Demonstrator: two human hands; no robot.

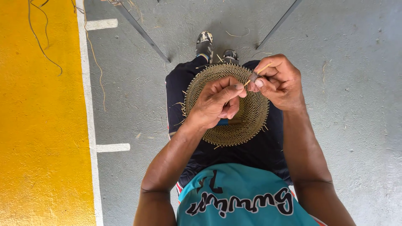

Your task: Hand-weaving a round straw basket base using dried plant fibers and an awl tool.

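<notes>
Where the head view looks down, a grey concrete floor [347,125] meets a yellow painted strip [42,125] edged by a white line. 1 round woven disc [247,121] lies on the seated person's lap, with 2 metal legs [142,33] angling away ahead. Left hand [215,102], fingers curled, pinches 1 thin straw strand [263,69] above the disc; right hand [280,81] grips the same strand and a small dark tool, arms bent inward
</notes>
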